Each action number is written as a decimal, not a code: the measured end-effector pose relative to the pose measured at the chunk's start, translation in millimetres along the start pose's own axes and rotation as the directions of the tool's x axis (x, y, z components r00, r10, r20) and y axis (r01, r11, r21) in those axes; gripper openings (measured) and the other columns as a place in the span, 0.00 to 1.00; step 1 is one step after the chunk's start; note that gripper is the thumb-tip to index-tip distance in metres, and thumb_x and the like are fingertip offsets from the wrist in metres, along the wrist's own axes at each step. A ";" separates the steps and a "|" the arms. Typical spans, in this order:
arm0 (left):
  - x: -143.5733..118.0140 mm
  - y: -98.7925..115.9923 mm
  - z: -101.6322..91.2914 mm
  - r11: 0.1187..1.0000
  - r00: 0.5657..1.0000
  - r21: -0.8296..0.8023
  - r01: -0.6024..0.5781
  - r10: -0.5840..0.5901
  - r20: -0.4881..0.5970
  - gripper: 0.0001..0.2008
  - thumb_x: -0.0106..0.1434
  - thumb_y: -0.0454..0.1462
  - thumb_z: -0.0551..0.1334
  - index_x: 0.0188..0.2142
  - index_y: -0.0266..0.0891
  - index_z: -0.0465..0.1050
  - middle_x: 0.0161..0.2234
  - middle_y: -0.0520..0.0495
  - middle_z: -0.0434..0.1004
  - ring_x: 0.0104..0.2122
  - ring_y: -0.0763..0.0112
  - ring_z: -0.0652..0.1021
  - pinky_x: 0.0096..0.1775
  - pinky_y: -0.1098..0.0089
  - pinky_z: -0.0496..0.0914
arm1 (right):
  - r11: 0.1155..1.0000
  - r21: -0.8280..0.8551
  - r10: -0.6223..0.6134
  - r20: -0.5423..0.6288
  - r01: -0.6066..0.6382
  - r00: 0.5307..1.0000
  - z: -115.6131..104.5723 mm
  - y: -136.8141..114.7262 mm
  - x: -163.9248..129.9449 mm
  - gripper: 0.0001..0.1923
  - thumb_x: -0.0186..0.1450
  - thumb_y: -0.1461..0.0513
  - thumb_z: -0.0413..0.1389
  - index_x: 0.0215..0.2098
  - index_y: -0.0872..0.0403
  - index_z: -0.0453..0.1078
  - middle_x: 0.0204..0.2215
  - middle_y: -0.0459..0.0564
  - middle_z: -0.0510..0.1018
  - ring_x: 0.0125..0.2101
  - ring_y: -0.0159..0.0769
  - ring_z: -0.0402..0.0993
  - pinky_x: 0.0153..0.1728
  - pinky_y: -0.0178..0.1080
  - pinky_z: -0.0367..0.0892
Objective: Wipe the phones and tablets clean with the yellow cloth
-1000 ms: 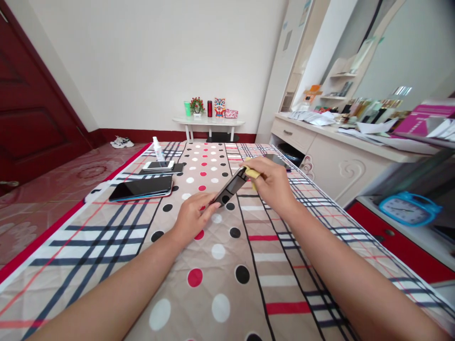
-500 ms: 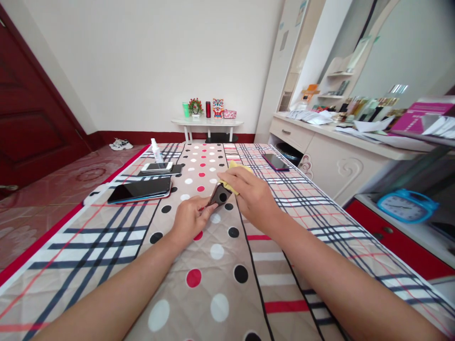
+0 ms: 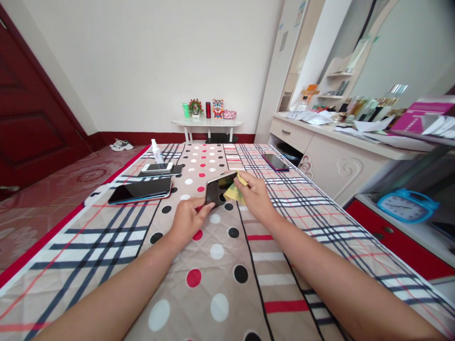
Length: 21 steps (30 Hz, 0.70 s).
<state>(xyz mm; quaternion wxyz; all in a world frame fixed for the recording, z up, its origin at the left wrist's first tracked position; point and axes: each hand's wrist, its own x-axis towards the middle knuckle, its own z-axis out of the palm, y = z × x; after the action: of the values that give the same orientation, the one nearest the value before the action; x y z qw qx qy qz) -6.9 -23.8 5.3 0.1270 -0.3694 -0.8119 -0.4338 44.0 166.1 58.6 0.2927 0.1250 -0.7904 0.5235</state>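
Note:
My left hand [image 3: 190, 216] is closed on the lower left corner of a dark-screened smartphone [image 3: 214, 190], its thumb lying on the front. The phone is tilted above the dotted bedspread [image 3: 219, 308]. A yellow cloth [image 3: 233, 193] is pinched in my right hand [image 3: 255, 195] at the phone's right end and hangs down over part of the screen side. How much of the cloth lies behind the phone is hidden.
On the left lie a large black-screened tablet [image 3: 140, 191], a white phone [image 3: 157, 167] on a dark flat item, and a spray bottle [image 3: 155, 152]. Another phone [image 3: 276, 162] lies at the far right. A blue clock [image 3: 405, 206] stands beside the bed.
The phone has turned so its screen faces me more broadly. My right hand has shifted slightly down and right, and the cloth now hangs lower. My left hand keeps its hold.

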 end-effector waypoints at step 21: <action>0.1 3.5 -2.7 0.992 0.980 -0.129 -0.008 -0.017 -0.196 0.26 0.61 0.43 0.64 0.57 0.38 0.65 0.40 0.46 0.78 0.32 0.71 0.76 0.37 0.70 0.72 | 0.767 -0.596 -0.049 0.315 0.238 0.948 -29.0 1.9 10.8 0.13 0.59 0.72 0.47 0.33 0.54 0.70 0.33 0.50 0.76 0.34 0.38 0.71 0.34 0.35 0.60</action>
<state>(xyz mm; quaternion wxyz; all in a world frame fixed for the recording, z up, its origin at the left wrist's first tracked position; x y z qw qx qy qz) -4.7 -24.7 9.1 0.1817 -0.3303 -0.7664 -0.5201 44.1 194.2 71.7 0.2418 0.1543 -0.9403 0.1832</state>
